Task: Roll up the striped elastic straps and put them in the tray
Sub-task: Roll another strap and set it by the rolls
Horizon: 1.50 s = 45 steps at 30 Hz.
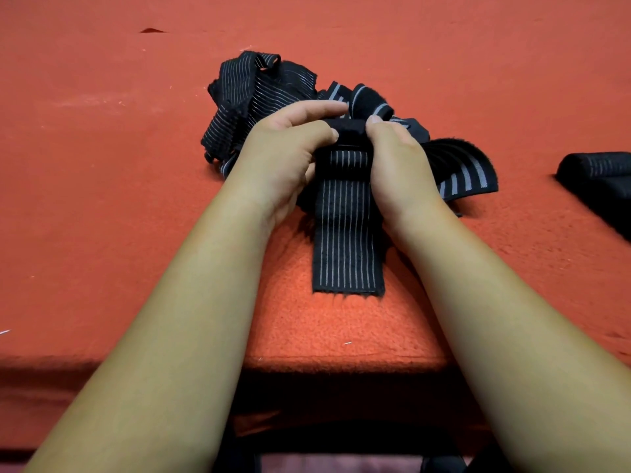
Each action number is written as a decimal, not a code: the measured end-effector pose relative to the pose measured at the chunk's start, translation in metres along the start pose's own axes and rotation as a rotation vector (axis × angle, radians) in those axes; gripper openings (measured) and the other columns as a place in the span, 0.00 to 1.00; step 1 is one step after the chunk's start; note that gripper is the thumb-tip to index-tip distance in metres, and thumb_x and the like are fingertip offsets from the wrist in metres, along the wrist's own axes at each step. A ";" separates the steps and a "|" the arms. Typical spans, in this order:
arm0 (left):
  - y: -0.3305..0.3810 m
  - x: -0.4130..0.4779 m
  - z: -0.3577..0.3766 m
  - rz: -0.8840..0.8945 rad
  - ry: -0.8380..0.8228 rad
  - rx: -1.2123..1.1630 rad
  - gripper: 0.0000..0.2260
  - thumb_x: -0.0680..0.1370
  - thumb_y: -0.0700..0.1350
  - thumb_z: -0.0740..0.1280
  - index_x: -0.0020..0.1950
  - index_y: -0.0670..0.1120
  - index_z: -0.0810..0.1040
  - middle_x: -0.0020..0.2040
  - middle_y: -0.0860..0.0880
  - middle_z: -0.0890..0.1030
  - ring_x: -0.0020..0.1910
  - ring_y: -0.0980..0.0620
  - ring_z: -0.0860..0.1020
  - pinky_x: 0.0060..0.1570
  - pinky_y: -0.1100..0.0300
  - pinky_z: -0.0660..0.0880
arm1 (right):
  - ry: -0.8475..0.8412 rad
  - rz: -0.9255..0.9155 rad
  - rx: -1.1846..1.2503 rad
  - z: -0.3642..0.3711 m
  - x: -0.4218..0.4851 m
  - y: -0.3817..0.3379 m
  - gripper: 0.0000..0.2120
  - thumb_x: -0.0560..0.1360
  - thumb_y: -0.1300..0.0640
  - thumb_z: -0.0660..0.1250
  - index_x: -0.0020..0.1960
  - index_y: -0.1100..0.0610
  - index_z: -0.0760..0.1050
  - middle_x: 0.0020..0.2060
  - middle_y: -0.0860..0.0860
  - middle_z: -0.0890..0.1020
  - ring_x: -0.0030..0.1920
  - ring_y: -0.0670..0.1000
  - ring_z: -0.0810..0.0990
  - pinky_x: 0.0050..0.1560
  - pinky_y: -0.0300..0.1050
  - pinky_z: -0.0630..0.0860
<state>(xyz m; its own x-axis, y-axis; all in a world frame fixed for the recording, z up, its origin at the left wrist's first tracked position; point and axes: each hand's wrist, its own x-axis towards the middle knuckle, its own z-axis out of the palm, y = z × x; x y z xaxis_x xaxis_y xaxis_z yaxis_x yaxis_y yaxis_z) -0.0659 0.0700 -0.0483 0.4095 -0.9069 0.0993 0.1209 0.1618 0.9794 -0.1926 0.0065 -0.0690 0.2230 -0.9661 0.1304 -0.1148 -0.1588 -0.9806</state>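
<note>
— Head view: black elastic strap with thin white stripes (346,213) laid flat near centre on red fleece table cover (102,186), far end turned into a small tight roll (348,129). Which step?

— Rolling, by the look of it barely started. Roll pinched at its two ends by left hand (286,155) and right hand (399,165), fingers and thumbs curled onto it. Most of the length flat, running toward the near table edge.

— Next move?

— As a judgement: turn the roll on toward the near end, with even tension and edges in line, so as not to cone. Then over to the tray.

— Tray where?

— Cannot tell. Dark rolled bundle (601,172) at the right edge, possibly finished straps; no tray rim made out.

— Much left?

— Seemingly plenty. Tangled heap of black striped straps (259,93) just beyond the hands, with a broader grey-striped strap (467,172) fanned out right of the right hand.
</note>
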 end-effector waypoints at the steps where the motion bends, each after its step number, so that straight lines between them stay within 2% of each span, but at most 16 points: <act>1: 0.000 0.000 0.000 -0.018 0.000 -0.009 0.14 0.81 0.32 0.67 0.60 0.44 0.87 0.56 0.39 0.88 0.48 0.47 0.84 0.52 0.53 0.83 | 0.006 -0.006 0.027 0.000 0.000 -0.001 0.15 0.84 0.45 0.60 0.58 0.51 0.82 0.52 0.46 0.86 0.57 0.48 0.83 0.67 0.58 0.77; 4: 0.000 0.000 0.001 -0.081 -0.014 0.001 0.05 0.84 0.41 0.70 0.56 0.44 0.86 0.51 0.42 0.87 0.49 0.45 0.85 0.56 0.51 0.83 | 0.011 -0.004 0.071 0.000 -0.002 -0.003 0.14 0.83 0.51 0.60 0.59 0.52 0.83 0.52 0.44 0.85 0.57 0.46 0.82 0.67 0.56 0.78; 8: -0.004 -0.001 0.000 -0.134 -0.026 0.052 0.12 0.84 0.49 0.71 0.56 0.40 0.87 0.53 0.40 0.89 0.49 0.44 0.88 0.56 0.48 0.84 | 0.012 -0.023 0.094 0.001 -0.003 -0.002 0.14 0.83 0.53 0.60 0.60 0.52 0.83 0.53 0.44 0.85 0.59 0.46 0.83 0.69 0.56 0.77; 13: -0.008 0.003 -0.003 -0.069 0.029 0.095 0.03 0.78 0.41 0.74 0.47 0.44 0.88 0.44 0.37 0.82 0.45 0.41 0.79 0.46 0.46 0.74 | 0.008 -0.016 0.127 0.001 -0.002 -0.001 0.13 0.82 0.57 0.61 0.60 0.52 0.83 0.51 0.43 0.85 0.58 0.47 0.83 0.68 0.56 0.78; 15: -0.008 0.003 -0.002 -0.045 0.033 0.065 0.05 0.78 0.35 0.72 0.50 0.42 0.88 0.46 0.38 0.86 0.46 0.41 0.84 0.46 0.50 0.80 | 0.008 -0.002 0.106 0.002 0.000 0.000 0.14 0.82 0.57 0.61 0.62 0.53 0.82 0.53 0.44 0.84 0.59 0.46 0.82 0.69 0.55 0.77; 19: -0.007 0.003 -0.002 -0.021 0.041 0.052 0.11 0.77 0.30 0.72 0.57 0.40 0.86 0.55 0.35 0.88 0.57 0.37 0.87 0.62 0.44 0.83 | -0.021 0.007 0.058 0.002 0.003 0.002 0.14 0.84 0.47 0.61 0.59 0.52 0.82 0.53 0.45 0.86 0.58 0.47 0.83 0.67 0.56 0.77; 21: -0.007 0.003 -0.002 -0.023 0.043 0.063 0.11 0.77 0.31 0.73 0.57 0.41 0.87 0.56 0.34 0.87 0.57 0.38 0.87 0.64 0.43 0.81 | -0.027 -0.011 -0.021 0.000 0.005 0.002 0.17 0.87 0.44 0.58 0.59 0.52 0.81 0.52 0.44 0.85 0.58 0.48 0.83 0.62 0.48 0.77; 23: -0.006 0.003 -0.002 -0.039 0.046 0.062 0.09 0.77 0.33 0.73 0.56 0.41 0.86 0.55 0.36 0.88 0.53 0.41 0.87 0.61 0.45 0.82 | -0.024 -0.040 -0.086 0.000 0.005 0.002 0.16 0.87 0.45 0.57 0.59 0.51 0.80 0.51 0.44 0.84 0.58 0.48 0.82 0.58 0.40 0.75; 25: -0.005 0.000 -0.001 -0.082 0.026 0.056 0.05 0.81 0.38 0.73 0.55 0.41 0.87 0.51 0.38 0.88 0.49 0.43 0.87 0.54 0.49 0.82 | -0.003 -0.016 -0.023 0.002 0.002 0.001 0.12 0.85 0.49 0.60 0.60 0.49 0.81 0.52 0.44 0.85 0.57 0.48 0.83 0.63 0.49 0.79; 27: -0.005 -0.002 -0.001 -0.129 0.011 0.059 0.08 0.83 0.45 0.72 0.56 0.41 0.87 0.49 0.39 0.88 0.45 0.46 0.87 0.48 0.54 0.82 | -0.001 0.007 0.045 0.003 -0.001 0.001 0.11 0.83 0.53 0.62 0.60 0.49 0.81 0.52 0.45 0.86 0.56 0.49 0.85 0.63 0.58 0.81; 30: -0.006 -0.002 -0.001 -0.157 0.020 0.064 0.11 0.84 0.49 0.71 0.52 0.42 0.87 0.45 0.44 0.89 0.38 0.50 0.86 0.38 0.60 0.80 | -0.004 -0.008 0.050 0.003 -0.004 -0.001 0.11 0.84 0.56 0.62 0.60 0.50 0.81 0.51 0.44 0.85 0.55 0.48 0.85 0.62 0.54 0.81; 34: -0.008 -0.001 -0.001 -0.110 0.026 0.041 0.07 0.84 0.43 0.71 0.50 0.42 0.87 0.42 0.44 0.87 0.37 0.50 0.85 0.38 0.59 0.79 | -0.006 -0.015 0.052 0.003 -0.003 -0.001 0.10 0.84 0.54 0.63 0.59 0.50 0.81 0.50 0.43 0.85 0.56 0.48 0.84 0.63 0.55 0.80; 37: -0.005 -0.001 0.001 -0.065 0.046 0.011 0.06 0.82 0.34 0.69 0.55 0.38 0.86 0.41 0.43 0.85 0.32 0.54 0.82 0.33 0.63 0.77 | -0.021 -0.009 0.016 0.003 -0.003 -0.002 0.12 0.84 0.45 0.62 0.55 0.50 0.81 0.50 0.45 0.86 0.56 0.49 0.84 0.65 0.57 0.78; 39: -0.004 -0.002 0.001 -0.059 0.042 -0.007 0.09 0.80 0.32 0.69 0.57 0.38 0.86 0.42 0.43 0.86 0.35 0.52 0.83 0.34 0.62 0.78 | -0.027 -0.008 -0.027 0.002 -0.003 -0.002 0.15 0.85 0.42 0.60 0.55 0.50 0.80 0.49 0.46 0.85 0.55 0.50 0.83 0.61 0.53 0.77; 41: -0.004 -0.001 0.000 -0.058 0.039 -0.006 0.09 0.80 0.31 0.69 0.56 0.39 0.87 0.42 0.43 0.86 0.37 0.50 0.83 0.34 0.61 0.79 | -0.028 -0.008 -0.055 0.001 -0.003 -0.002 0.15 0.87 0.43 0.59 0.56 0.51 0.80 0.50 0.46 0.85 0.54 0.49 0.82 0.57 0.51 0.76; 45: -0.004 0.000 -0.001 -0.082 0.052 0.010 0.09 0.80 0.33 0.69 0.58 0.38 0.86 0.43 0.43 0.85 0.36 0.51 0.83 0.33 0.61 0.77 | -0.011 -0.007 0.015 0.002 -0.002 -0.002 0.11 0.84 0.50 0.63 0.55 0.52 0.82 0.49 0.46 0.86 0.55 0.50 0.84 0.63 0.56 0.79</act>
<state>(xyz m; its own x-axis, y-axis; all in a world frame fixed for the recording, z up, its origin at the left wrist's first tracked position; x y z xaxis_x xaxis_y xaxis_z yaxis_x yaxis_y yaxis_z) -0.0658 0.0695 -0.0520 0.4454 -0.8953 0.0093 0.1473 0.0835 0.9856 -0.1909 0.0089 -0.0681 0.2347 -0.9625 0.1361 -0.0989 -0.1629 -0.9817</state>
